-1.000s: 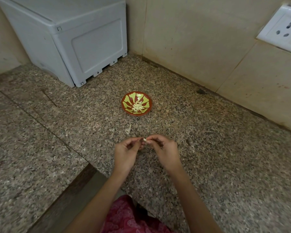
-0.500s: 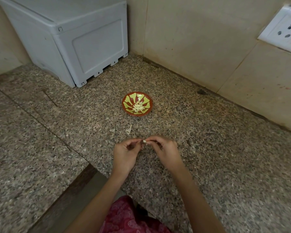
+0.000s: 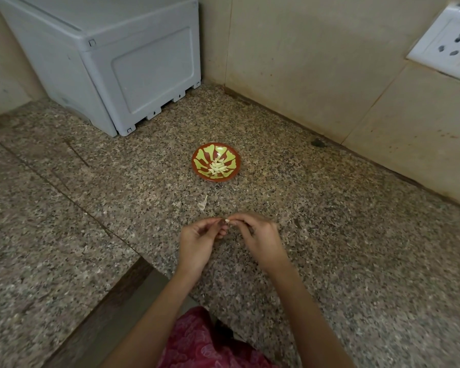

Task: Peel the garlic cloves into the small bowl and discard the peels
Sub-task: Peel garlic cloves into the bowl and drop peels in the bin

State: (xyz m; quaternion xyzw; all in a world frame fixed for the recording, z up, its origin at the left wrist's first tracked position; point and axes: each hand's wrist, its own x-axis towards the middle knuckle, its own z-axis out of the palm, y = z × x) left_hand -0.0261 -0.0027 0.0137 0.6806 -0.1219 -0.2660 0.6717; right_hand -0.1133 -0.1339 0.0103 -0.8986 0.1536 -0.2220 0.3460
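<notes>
Little has shifted — the left hand [image 3: 197, 245] and right hand [image 3: 260, 240] stay fingertip to fingertip, both pinching one garlic clove [image 3: 227, 221] above the counter [image 3: 329, 235]. Its peeling looks unfinished; peeled cloves [image 3: 217, 167] lie in the small bowl [image 3: 235, 166] beyond, with a loose peel [image 3: 203, 204] between — not yet discarded.

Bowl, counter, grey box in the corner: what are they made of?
Small bowl: likely glazed ceramic or melamine, can't tell which; smooth red-brown with a green painted pattern. Counter: polished granite, going by the speckled grain and slab seams. Grey box: moulded plastic, matte, with rounded corners and clip slots along the base.
</notes>
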